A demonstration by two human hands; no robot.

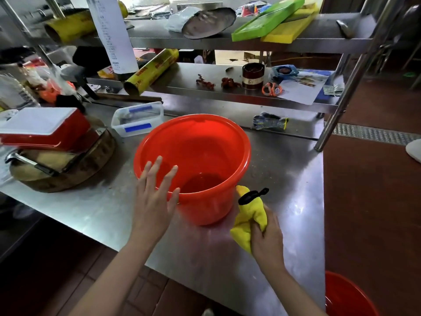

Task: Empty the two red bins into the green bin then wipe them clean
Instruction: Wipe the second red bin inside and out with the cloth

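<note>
Red bin (pixel 200 156) sits upright on the steel counter (pixel 284 179), near edge, roughly centre. Inside looks bare with a wet sheen at the bottom.

Left hand (pixel 155 197): fingers straight and spread wide, palm toward the bin's near-left rim, fingertips over or at the rim. Can't tell if it's actually touching. Holding nothing.

Right hand (pixel 266 236): fingers curled around a bunched yellow cloth (pixel 248 215), just right of the bin's near side, cloth close to or touching the bin wall. A black clip-like tab (pixel 252 196) sticks out of the cloth's top end.

2nd red bin (pixel 348 297) is on the floor at near right, below the counter corner, only partly in frame. Green bin not in frame.

Rest of the counter:
- left: round wooden chopping block (pixel 68 169) with a red-and-white tray (pixel 45 128) stacked on it, and a metal-handled utensil (pixel 27 161) lying across it
- far of the bin: clear lidded box with blue clips (pixel 139 120)
- far right: blue patterned glove (pixel 268 120)

Lower shelf (pixel 205 74) behind: yellow film roll (pixel 150 71), dark round tin (pixel 252 75), orange scissors (pixel 272 88), paper sheets (pixel 300 85), dried red bits. Upper shelf: green board (pixel 266 19) on a yellow board (pixel 289 28), round dark lid (pixel 209 22), another yellow roll at the left.
</note>
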